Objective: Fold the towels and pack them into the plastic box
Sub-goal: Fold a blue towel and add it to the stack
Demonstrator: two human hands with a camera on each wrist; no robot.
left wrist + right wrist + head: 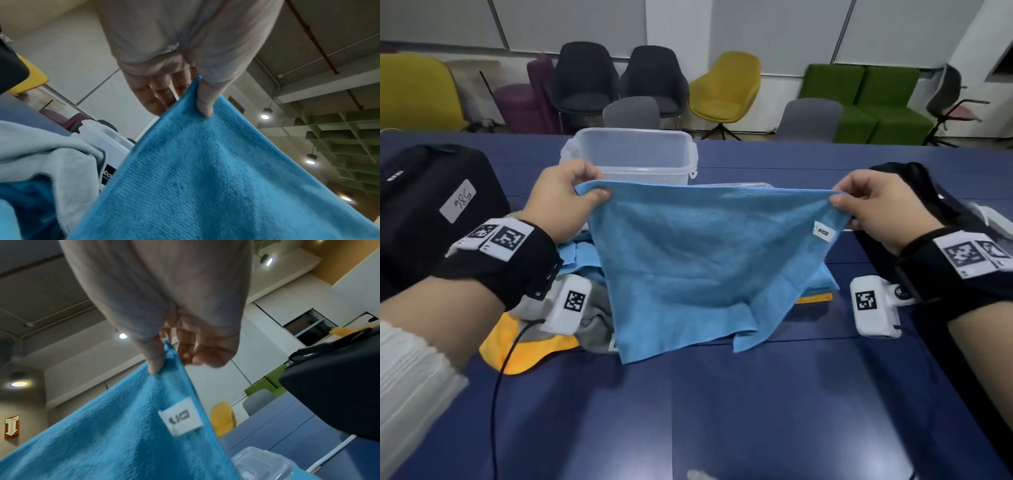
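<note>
I hold a blue towel (698, 260) spread in the air above the table. My left hand (566, 202) pinches its top left corner between thumb and fingers, and my right hand (873, 205) pinches the top right corner beside a white label (824, 233). The wrist views show the same towel (205, 178) (115, 426) hanging from each thumb. A pile of other towels lies under it: blue ones (578, 253), a grey one (595, 329) and a yellow one (530, 353). The clear plastic box (633, 154) stands empty behind the towel.
A black case (431, 205) with a white tag sits at the left and a black bag (914, 192) at the right. The box's clear lid (263, 464) lies on the dark blue table (722, 411). Several chairs stand beyond the far edge.
</note>
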